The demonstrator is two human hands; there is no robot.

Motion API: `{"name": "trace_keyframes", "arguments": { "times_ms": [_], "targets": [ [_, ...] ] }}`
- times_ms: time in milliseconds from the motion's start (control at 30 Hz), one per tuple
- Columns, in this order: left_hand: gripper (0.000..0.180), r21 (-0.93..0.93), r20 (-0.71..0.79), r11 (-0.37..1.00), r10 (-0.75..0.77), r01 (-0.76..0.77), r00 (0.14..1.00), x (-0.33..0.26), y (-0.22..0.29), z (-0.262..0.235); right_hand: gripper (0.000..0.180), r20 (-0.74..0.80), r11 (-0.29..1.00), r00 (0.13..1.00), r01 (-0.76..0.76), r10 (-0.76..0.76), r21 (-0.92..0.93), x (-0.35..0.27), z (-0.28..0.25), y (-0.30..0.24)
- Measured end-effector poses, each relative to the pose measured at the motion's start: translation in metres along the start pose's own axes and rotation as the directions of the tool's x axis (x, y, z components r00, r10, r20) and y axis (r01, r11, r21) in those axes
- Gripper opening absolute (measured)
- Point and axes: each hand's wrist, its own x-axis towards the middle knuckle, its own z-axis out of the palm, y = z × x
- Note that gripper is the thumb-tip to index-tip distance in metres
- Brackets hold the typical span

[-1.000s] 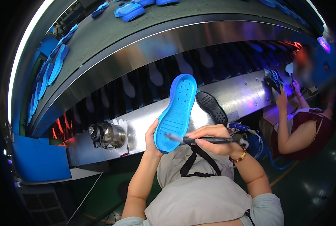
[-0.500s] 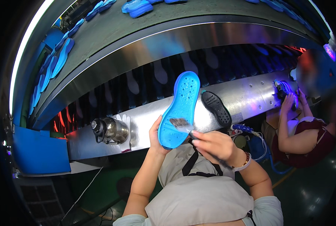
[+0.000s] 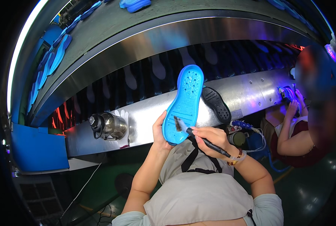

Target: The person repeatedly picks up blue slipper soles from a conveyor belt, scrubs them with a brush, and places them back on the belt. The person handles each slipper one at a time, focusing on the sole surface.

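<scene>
A bright blue shoe sole [image 3: 187, 98] is tilted up in front of me, its hollow inner side toward me and dotted with small holes. My left hand [image 3: 161, 132] grips its lower left edge. Wrapped round the dark handle of a flat brush [image 3: 211, 146] are the fingers of my right hand [image 3: 216, 138]. The brush's bristles rest on the inside of the sole near its lower end, and the surface there looks wet. Just behind and right of the blue sole, a black sole [image 3: 216, 105] lies on the metal ledge.
On the metal ledge [image 3: 145, 122] to the left stand a clear bottle with black lid [image 3: 109, 126] and a white glove [image 3: 123, 128]. Blue soles [image 3: 59, 54] lie on the dark conveyor belt [image 3: 111, 32]. At right, a co-worker's hand [image 3: 291, 109] works beside cables.
The brush has moved from the sole's middle down toward its lower end, and its handle now points more to the lower right. The blue sole has shifted slightly up and right.
</scene>
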Motion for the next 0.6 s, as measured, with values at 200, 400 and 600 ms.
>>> {"name": "trace_keyframes", "arguments": {
  "times_ms": [200,400,600],
  "targets": [
    [0.050,0.012,-0.010,0.998,-0.056,0.057,0.998,-0.006,-0.003,0.012,0.017,-0.030,0.997,1.000,-0.006,0.003,-0.081,0.007,-0.004,0.018],
    [0.053,0.040,-0.096,0.998,-0.050,0.054,0.994,-0.003,-0.006,0.006,0.015,-0.156,0.992,0.983,-0.104,0.092,-0.066,0.024,-0.001,0.036],
    [0.052,0.183,-0.277,0.983,0.077,-0.026,0.958,0.005,-0.012,-0.004,0.010,-0.130,0.948,0.939,-0.317,0.318,0.024,-0.001,0.023,0.027]
  ]
}}
